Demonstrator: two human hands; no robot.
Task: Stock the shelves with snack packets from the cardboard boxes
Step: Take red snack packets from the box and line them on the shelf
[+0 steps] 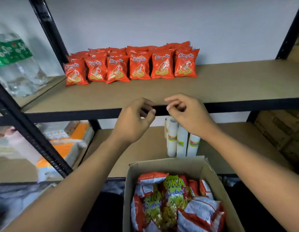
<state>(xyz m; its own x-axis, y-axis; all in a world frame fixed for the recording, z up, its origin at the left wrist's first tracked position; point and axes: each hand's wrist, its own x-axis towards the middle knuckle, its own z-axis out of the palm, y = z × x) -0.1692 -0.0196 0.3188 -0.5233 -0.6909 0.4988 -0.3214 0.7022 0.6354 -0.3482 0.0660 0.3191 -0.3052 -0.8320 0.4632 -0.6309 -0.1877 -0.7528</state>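
Orange packets point(132, 66) stand in rows, back-left of shelf point(229, 84) | red-white packets point(175, 198) wait in cardboard box point(162, 166) below | left hand point(133, 121), right hand point(187, 114) empty, fingers loosely curled, at shelf edge | risk: shoving new packets in knocks upright row over

The left hand point(133, 121) and right hand point(187, 114) hover empty, near each other, in front of the dark front edge of the upper shelf point(229, 81), fingers loosely curled. At the back of that shelf, orange-red snack packets point(138, 67) stand upright in rows against the wall. Below the hands, an open cardboard box point(162, 165) holds a heap of red, white and green packets point(172, 201). Behind it, on the lower shelf point(145, 154), stand stacks of white paper cups point(180, 141). Plastic-wrapped bottles point(13, 64) sit on the neighbouring shelf at left
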